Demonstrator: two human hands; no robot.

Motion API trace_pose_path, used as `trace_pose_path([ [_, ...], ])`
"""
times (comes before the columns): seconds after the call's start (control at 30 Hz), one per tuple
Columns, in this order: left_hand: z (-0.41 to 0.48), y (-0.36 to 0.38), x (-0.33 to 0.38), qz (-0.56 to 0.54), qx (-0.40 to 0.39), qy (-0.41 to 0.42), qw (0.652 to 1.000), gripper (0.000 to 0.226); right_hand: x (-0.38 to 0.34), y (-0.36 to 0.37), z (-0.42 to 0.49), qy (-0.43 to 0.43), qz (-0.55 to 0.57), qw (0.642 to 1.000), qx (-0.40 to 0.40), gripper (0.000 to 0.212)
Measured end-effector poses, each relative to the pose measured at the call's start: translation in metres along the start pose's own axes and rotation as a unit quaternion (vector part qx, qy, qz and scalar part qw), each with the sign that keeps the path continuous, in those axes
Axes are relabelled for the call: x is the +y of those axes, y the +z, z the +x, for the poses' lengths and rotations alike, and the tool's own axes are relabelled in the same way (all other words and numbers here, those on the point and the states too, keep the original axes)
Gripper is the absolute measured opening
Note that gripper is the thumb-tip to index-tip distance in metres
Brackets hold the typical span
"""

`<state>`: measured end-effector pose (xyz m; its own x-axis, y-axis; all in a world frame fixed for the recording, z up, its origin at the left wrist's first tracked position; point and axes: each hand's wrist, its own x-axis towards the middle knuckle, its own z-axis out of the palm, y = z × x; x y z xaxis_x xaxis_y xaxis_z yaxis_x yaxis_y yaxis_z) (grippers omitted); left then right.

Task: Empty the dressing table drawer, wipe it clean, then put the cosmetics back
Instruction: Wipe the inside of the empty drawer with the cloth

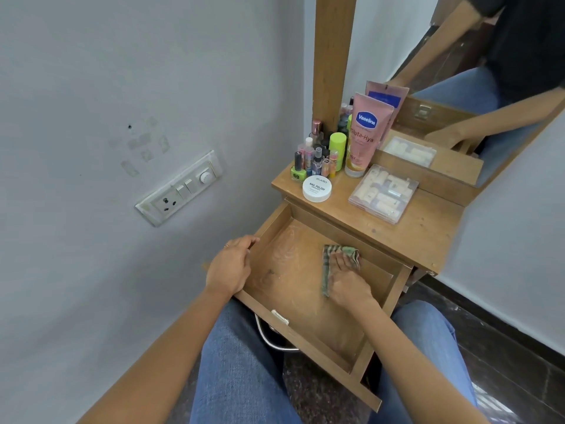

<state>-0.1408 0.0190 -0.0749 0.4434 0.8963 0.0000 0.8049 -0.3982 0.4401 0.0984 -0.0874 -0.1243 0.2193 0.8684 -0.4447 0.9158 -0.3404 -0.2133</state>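
Head view. Grips the left rim of the pulled-out drawer with the left hand, fingers curled over the edge. Presses the green checked cloth flat onto the drawer floor with the right hand, fingers fairly straight, close to the back wall. Bare wood between both hands and toward the front wall. Beyond the right hand, on the table: cosmetics clustered, outside the drawer.
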Motion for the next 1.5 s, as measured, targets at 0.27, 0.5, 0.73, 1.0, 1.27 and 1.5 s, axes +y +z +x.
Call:
trace_pose_path([
  [0.27, 0.002, 0.001, -0.002, 0.01, -0.001, 0.006, 1.0, 0.035, -0.068, -0.019, 0.053, -0.005, 0.031, 0.999, 0.013, 0.061],
  [0.5, 0.001, -0.001, 0.0, 0.007, -0.002, 0.022, 1.0, 0.037, -0.085, -0.03, 0.068, -0.026, 0.02, 0.999, -0.008, 0.062],
  [0.73, -0.001, -0.005, 0.002, 0.001, -0.003, 0.014, 1.0, 0.038, -0.03, -0.017, 0.042, -0.041, -0.029, 0.999, -0.013, 0.068],
  [1.0, -0.003, -0.004, 0.007, 0.012, 0.013, 0.012, 1.0, 0.036, -0.019, -0.011, 0.03, -0.041, -0.056, 0.997, 0.026, 0.06],
  [1.27, -0.001, -0.002, 0.003, 0.031, 0.003, 0.023, 0.999, 0.035, -0.074, -0.028, 0.066, -0.046, -0.033, 0.998, -0.002, 0.067],
  [1.5, 0.0, -0.001, 0.001, 0.018, -0.002, 0.022, 1.0, 0.035, -0.085, -0.031, 0.073, -0.023, -0.027, 0.999, -0.026, 0.067],
])
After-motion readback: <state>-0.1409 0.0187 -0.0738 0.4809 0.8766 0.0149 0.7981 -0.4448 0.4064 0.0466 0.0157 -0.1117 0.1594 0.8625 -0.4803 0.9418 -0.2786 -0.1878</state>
